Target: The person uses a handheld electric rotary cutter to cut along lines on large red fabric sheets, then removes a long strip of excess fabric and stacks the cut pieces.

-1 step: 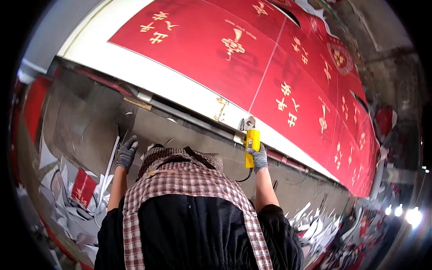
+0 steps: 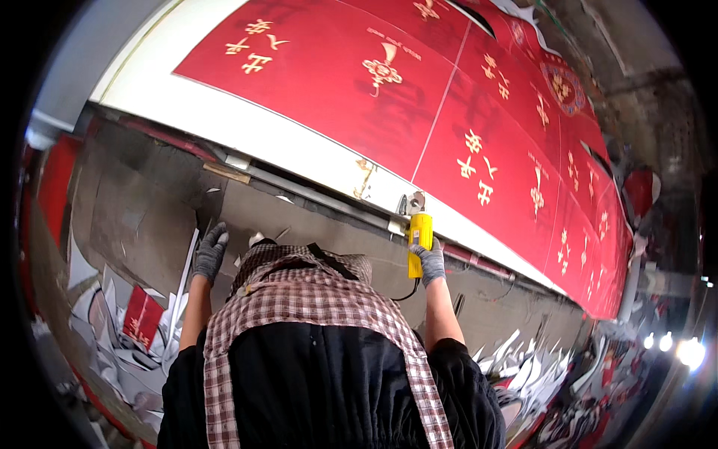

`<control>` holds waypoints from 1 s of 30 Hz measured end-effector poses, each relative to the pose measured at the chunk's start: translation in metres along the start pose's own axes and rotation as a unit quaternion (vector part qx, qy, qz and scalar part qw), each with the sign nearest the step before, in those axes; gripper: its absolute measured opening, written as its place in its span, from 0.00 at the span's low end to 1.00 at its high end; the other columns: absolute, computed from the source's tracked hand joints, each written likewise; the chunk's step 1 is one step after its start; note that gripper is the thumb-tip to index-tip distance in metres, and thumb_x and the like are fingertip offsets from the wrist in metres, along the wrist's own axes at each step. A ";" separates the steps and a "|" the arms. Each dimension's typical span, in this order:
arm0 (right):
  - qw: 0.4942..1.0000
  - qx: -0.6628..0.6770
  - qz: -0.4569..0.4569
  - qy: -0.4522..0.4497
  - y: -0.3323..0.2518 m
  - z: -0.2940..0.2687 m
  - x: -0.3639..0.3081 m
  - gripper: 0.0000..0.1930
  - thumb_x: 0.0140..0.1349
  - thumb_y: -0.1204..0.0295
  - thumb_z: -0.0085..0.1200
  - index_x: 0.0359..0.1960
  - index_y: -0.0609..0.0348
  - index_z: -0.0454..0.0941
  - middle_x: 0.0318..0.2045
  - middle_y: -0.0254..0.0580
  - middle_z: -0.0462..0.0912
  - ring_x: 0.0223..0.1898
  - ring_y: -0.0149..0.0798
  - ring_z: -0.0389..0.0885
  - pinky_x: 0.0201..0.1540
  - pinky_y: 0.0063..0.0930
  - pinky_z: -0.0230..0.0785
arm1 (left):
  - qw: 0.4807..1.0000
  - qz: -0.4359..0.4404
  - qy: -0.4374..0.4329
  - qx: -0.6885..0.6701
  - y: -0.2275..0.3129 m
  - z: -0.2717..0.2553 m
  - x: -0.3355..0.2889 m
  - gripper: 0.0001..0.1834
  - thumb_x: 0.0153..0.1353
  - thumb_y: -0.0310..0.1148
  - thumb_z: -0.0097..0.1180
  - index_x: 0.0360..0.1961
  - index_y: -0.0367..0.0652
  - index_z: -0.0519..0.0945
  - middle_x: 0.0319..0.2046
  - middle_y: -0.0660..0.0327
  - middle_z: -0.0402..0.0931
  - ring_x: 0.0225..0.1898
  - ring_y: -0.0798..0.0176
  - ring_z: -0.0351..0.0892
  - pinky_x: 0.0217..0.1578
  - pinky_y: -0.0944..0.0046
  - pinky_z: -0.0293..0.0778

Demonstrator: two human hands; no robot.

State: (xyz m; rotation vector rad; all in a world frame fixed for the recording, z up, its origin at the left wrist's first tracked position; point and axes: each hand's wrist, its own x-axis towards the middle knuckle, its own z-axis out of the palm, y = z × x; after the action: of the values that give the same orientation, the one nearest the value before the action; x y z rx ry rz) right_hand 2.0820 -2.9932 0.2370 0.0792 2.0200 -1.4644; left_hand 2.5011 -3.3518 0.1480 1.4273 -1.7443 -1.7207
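A grey-gloved hand, my right hand [image 2: 430, 262], is wrapped round the yellow body of a corded handheld electric cutter [image 2: 420, 233]. The cutter's round metal head [image 2: 416, 202] is at the near edge of a large red printed mat sheet [image 2: 314, 82], close to a pale dividing line. A black cord leaves the cutter's lower end toward my apron. My left hand [image 2: 212, 253], also in a grey glove, hangs in front of the table with its fingers loosely stretched out. It holds nothing and is apart from the sheet.
The sheet lies on a long white-edged table [image 2: 224, 120] with a rail beneath its front. White and red offcuts [image 2: 138, 352] pile up on the floor at left, and more scraps [image 2: 523, 378] lie at right. Lit bulbs [image 2: 689, 353] shine at far right.
The table and sheet sit very slightly further left in the view. Both hands and the cutter stay almost where they were.
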 end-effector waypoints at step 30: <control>0.972 -0.142 -0.017 0.186 -0.026 0.071 0.055 0.32 0.45 0.75 0.67 0.53 0.61 0.65 0.37 0.39 0.79 0.36 0.34 0.77 0.40 0.28 0.73 | 0.982 0.147 -0.077 0.085 0.115 0.000 0.259 0.20 0.66 0.27 0.50 0.58 0.36 0.71 0.54 0.58 0.73 0.55 0.67 0.70 0.59 0.68 0.61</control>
State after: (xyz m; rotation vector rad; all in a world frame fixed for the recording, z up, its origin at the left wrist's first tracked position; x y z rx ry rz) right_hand 2.0597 -3.0825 0.2174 0.2124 2.5261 -1.2331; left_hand 2.3339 -3.5802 0.1430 1.0523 -2.1073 -1.5913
